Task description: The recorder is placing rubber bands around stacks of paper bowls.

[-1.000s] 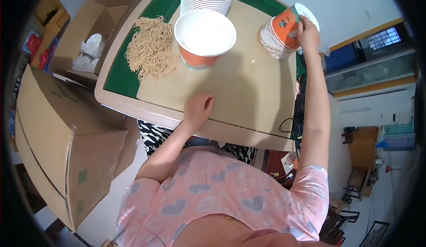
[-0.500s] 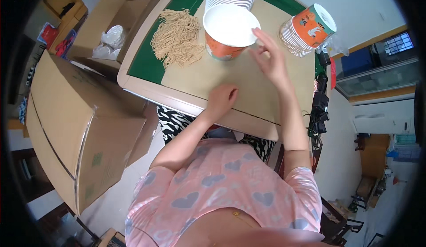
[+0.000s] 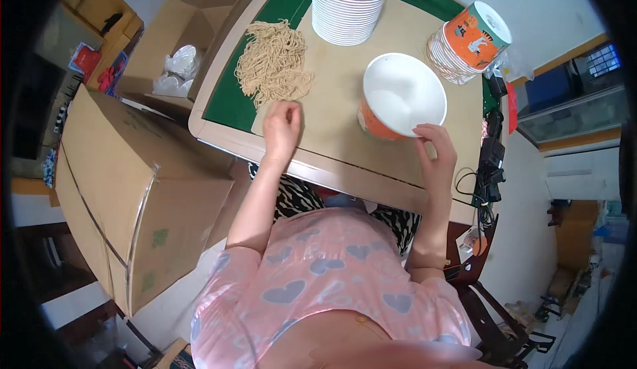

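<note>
A white-lined orange paper bucket [image 3: 403, 94] stands tilted at the middle right of the table, its mouth toward me. My right hand [image 3: 438, 150] pinches the near rim between thumb and fingers. Just below a tangled heap of thin tan cords [image 3: 273, 64], my left hand [image 3: 282, 132] hovers with its fingers curled together; whether anything is in them is hidden. Behind the bucket rises a tall stack of nested paper buckets [image 3: 344, 14]. Another stack of orange and green buckets [image 3: 472, 34] sits upside down at the far right.
The table has a beige board [image 3: 338, 110] over a green top. Black power adapters and cables [image 3: 491, 163] line its right edge. On the left are a large closed carton [image 3: 166, 216] and an open carton [image 3: 142, 61] holding white plastic-wrapped items.
The bucket has moved right and toward me, and my right hand has come down onto its near rim. My left hand has shifted left toward the cord heap.
</note>
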Available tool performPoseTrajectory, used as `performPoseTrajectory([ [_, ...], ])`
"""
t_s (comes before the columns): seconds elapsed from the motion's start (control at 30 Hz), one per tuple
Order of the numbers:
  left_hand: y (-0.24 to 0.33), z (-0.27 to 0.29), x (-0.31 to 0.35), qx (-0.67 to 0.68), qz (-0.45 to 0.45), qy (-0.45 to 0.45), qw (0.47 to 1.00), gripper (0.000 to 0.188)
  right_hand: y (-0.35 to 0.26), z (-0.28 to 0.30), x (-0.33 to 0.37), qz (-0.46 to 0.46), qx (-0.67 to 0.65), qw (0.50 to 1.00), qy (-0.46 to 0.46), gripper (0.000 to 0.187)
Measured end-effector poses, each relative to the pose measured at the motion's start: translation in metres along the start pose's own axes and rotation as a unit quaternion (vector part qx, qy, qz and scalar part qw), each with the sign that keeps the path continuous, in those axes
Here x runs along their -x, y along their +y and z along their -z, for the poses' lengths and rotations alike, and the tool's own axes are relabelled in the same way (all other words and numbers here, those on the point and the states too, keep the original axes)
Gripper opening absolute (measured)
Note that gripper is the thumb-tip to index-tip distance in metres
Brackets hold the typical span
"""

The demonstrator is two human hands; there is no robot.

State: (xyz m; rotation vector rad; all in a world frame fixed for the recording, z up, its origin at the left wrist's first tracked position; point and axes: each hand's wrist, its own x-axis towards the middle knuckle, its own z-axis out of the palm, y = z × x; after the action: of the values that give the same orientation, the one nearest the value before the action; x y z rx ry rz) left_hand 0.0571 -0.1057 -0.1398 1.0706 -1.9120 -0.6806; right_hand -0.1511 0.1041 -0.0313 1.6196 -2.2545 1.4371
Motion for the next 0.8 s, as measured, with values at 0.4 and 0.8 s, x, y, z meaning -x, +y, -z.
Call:
performPoseTrajectory([
  [0.4, 0.019, -0.003, -0.038, -0.178, -0.119, -0.035, 0.976, 0.022, -0.033, -0.038, 0.072, -0.036, -0.156, 0.987, -0.012, 0.015],
  [0.8, 0.062, 0.001, 0.080, 0.123, -0.080, -0.109, 0.983, 0.011, -0.009, -0.081, 0.080, -0.323, -0.263, 0.897, -0.146, 0.016],
])
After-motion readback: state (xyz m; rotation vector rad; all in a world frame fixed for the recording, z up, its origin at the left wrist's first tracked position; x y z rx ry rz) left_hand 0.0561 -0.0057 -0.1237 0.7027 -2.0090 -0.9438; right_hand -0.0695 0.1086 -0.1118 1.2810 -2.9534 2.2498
